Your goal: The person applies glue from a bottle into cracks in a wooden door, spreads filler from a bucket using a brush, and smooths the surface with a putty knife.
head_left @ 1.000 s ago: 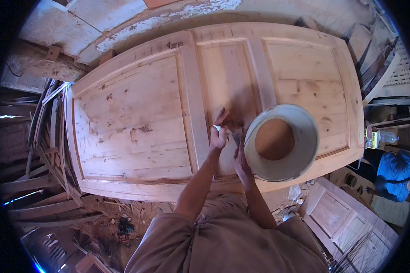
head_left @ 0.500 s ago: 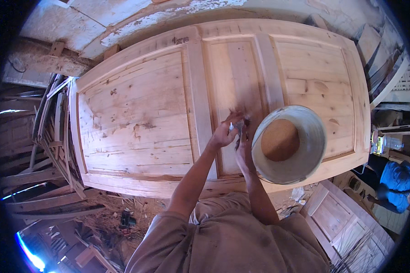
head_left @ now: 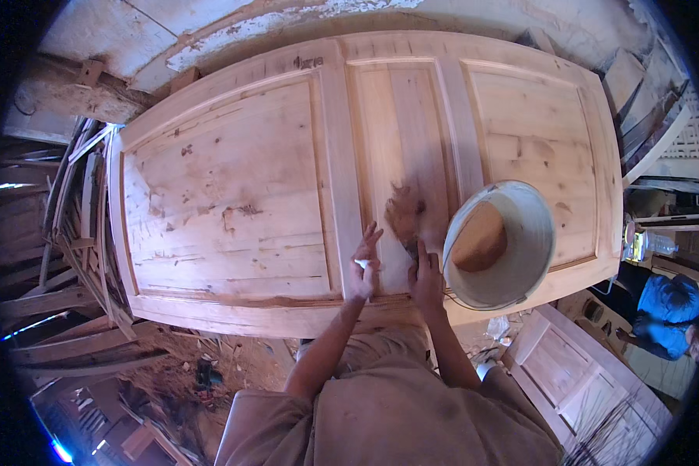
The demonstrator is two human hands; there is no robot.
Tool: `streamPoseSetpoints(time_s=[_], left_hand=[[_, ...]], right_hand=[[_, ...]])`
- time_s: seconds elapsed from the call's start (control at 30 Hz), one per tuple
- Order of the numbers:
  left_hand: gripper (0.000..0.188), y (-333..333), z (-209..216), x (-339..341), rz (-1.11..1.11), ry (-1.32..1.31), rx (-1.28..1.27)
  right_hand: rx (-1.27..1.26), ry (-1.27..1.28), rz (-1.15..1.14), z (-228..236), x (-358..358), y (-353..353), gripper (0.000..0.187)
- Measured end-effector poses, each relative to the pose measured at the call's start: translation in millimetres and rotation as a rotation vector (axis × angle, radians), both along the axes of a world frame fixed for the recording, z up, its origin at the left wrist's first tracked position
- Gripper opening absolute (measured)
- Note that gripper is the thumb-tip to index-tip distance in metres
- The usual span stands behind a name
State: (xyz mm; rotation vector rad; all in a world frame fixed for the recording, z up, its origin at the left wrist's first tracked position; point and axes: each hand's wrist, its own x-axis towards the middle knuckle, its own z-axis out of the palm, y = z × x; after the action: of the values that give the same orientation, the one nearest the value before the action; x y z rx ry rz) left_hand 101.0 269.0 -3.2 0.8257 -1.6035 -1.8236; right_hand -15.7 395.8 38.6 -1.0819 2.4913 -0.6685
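Note:
A large panelled wooden door point(head_left: 225, 186) lies flat before me. On its narrow middle panel is a brown, powdery patch point(head_left: 403, 213) with a dark spot at its right. My left hand point(head_left: 366, 268) is over the panel's near left edge, fingers stretched, with a small white tube-like thing point(head_left: 363, 264) held against the palm. My right hand point(head_left: 426, 281) is closed around a small flat scraper point(head_left: 412, 248), its blade towards the patch; much of the scraper is hidden by the fingers. Just right of that hand, a pale bucket point(head_left: 532, 256) holds brown sawdust point(head_left: 481, 239).
Wood strips point(head_left: 89, 210) are stacked left of the door. A smaller panelled door point(head_left: 567, 365) leans at the lower right. Beyond it, a person in blue point(head_left: 670, 299) bends near a clear plastic bottle point(head_left: 660, 244). Wood shavings point(head_left: 175, 361) cover the floor.
My hands were together at the patch; both have drawn back towards me and parted, the left going leftward. Its fingers have spread. The brown patch is now more exposed.

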Motion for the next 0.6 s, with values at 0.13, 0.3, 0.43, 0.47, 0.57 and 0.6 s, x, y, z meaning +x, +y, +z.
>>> streamPoseSetpoints(time_s=[0.13,0.3,0.43,0.47,0.57,0.6], left_hand=[[0.051,-35.1,-14.0,-14.8,-0.053,-0.015,-0.082],[0.041,-98.0,4.9,-73.9,-0.299,-0.063,-0.241],[0.044,-109.5,22.3,-89.5,-0.496,-0.207,-0.29],[0.051,-109.7,14.7,-86.5,-0.533,-0.152,-0.214],[0.058,-106.8,2.3,-79.4,-0.548,-0.047,-0.138],[0.059,-106.0,-1.4,-76.7,-0.516,0.005,-0.138]], right_hand=[[0.041,0.151,0.056,-7.4,28.9,21.6,0.064],[0.127,-0.045,0.002,-18.9,43.4,-10.5,0.066],[0.125,-0.019,-0.084,-31.2,34.7,-52.0,0.064],[0.156,-0.079,-0.096,-29.6,33.3,-60.2,0.062],[0.148,-0.111,-0.128,-22.8,30.0,-80.5,0.061],[0.113,-0.082,-0.139,-20.3,28.0,-86.5,0.062]])
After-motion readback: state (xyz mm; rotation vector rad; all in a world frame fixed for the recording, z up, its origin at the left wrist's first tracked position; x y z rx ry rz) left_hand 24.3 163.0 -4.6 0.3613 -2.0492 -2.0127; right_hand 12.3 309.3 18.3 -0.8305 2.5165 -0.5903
